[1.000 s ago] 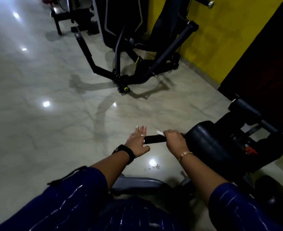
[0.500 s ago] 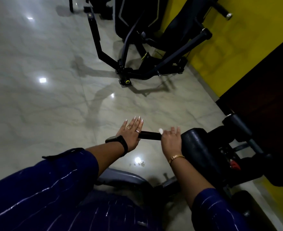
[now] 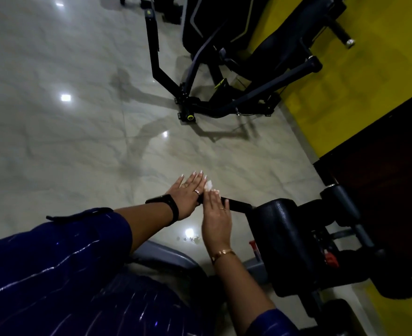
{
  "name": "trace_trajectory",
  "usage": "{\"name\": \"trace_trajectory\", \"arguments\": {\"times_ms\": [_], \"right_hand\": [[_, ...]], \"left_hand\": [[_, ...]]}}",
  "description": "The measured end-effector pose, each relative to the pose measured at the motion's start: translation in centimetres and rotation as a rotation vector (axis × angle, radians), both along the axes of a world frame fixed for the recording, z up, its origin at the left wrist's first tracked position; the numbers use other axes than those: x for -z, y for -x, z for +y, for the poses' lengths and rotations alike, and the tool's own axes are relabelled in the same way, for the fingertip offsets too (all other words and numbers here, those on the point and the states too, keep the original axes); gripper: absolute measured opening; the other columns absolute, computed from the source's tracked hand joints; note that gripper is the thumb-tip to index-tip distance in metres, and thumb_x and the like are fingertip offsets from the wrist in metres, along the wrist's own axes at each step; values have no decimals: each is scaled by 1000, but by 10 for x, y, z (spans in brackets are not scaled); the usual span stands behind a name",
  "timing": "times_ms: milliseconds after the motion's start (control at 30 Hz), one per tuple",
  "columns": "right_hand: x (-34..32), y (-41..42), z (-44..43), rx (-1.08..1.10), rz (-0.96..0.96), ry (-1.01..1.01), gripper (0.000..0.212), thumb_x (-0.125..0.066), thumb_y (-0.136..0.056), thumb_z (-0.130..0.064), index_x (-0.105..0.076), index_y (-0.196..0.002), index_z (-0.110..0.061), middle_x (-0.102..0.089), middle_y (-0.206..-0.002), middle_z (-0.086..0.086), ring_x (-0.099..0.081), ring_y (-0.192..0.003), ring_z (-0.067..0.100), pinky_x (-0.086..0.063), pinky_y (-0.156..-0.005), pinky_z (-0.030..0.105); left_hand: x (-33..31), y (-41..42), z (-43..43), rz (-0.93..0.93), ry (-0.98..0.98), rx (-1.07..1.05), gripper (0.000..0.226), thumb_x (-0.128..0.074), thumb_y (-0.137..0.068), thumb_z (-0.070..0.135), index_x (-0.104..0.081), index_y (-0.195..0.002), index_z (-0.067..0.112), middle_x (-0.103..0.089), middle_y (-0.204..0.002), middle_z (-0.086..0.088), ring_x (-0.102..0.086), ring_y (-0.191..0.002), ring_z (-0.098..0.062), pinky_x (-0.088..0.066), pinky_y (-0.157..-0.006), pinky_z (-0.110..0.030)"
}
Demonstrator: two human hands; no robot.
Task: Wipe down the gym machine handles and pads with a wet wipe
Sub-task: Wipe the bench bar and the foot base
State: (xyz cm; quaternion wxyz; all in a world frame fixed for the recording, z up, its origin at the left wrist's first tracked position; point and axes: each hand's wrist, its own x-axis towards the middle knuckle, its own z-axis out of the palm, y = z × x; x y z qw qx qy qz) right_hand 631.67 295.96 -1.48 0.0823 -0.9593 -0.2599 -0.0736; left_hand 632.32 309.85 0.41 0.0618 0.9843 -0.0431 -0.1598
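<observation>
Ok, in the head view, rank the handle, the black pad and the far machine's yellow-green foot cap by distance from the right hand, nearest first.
1. handle: under the right hand, touching it.
2. black pad: just right of it, at the handle's end.
3. yellow-green foot cap: far ahead across the floor.

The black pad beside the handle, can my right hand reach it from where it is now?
Probably yes. The right hand lies on the handle, and only a short bare stretch of handle separates it from the black pad; nothing stands between them.
</observation>
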Motion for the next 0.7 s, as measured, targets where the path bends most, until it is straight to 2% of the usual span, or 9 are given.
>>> {"name": "trace_trajectory", "arguments": {"times_ms": [100, 200, 267, 367, 433, 533, 600, 633, 700], "right_hand": [[5, -17, -44, 63, -94, 210, 60, -29, -75, -1, -62, -125, -3, -65, -122, 14, -62, -114, 28, -42, -101, 52], [12, -27, -57, 210, -44, 270, 52, -42, -75, -1, -62, -122, 2, -67, -114, 19, -65, -107, 29, -34, -108, 49], [13, -26, -42, 291, 27, 177, 55, -60, -67, 7, -62, -121, 3, -67, -113, 21, -66, -106, 29, -29, -110, 51], [5, -6, -6, 339, 130, -62, 65, -69, -58, 19, -62, -121, 3, -66, -116, 23, -66, -105, 33, -45, -97, 54], [2, 17, 13, 260, 145, -231, 66, -63, -63, 22, -60, -126, 1, -62, -123, 23, -65, -108, 33, -53, -89, 49], [-3, 40, 22, 185, 213, -486, 62, -51, -78, 13, -54, -136, -9, -55, -137, 11, -64, -112, 26, -54, -81, 29], [-8, 44, 22, 269, 329, -692, 53, -41, -84, -2, -56, -133, -13, -58, -134, 7, -61, -116, 22, -46, -92, 21], [-11, 43, 21, 324, 343, -785, 52, -38, -84, -6, -59, -131, -13, -61, -129, 7, -61, -115, 22, -44, -95, 21], [-16, 38, 20, 413, 242, -849, 50, -36, -84, -6, -61, -128, -11, -63, -125, 7, -61, -113, 22, -46, -94, 26]], "left_hand": [[1, 0, 1, -4, 4, 1, 71, -33, -105, 31, 14, -154, 10, 16, -162, -9, 11, -150, -24, 4, -120, -43], [2, 0, 2, -23, 7, 0, 70, -32, -105, 31, 15, -153, 11, 16, -162, -10, 12, -150, -24, 5, -120, -43], [2, 0, 2, -42, -19, 17, 70, -31, -105, 31, 14, -153, 10, 15, -162, -11, 12, -150, -24, 4, -120, -43], [-1, -2, 4, 31, 53, 17, 70, -34, -103, 27, 10, -154, 10, 12, -163, -11, 9, -150, -24, 3, -120, -43], [-8, -6, 10, 164, 366, -106, 65, -34, -103, 20, 1, -156, 12, 4, -164, -10, 2, -151, -21, -1, -120, -38], [-20, -17, 16, 313, 1151, -618, 47, -30, -106, 19, -29, -151, 6, -29, -157, -15, -38, -138, -23, -31, -106, -23], [-22, -22, 18, 335, 1475, -925, 39, -26, -106, 18, -41, -138, 2, -46, -143, -22, -59, -96, -17, -45, -69, -13], [-22, -23, 18, 349, 1563, -1022, 40, -24, -105, 16, -42, -138, -1, -50, -134, -25, -57, -76, -12, -40, -50, -11], [-21, -24, 22, 389, 1655, -1119, 41, -24, -102, 15, -47, -130, -4, -53, -115, -24, -51, -47, -7, -29, -34, -13]]}}
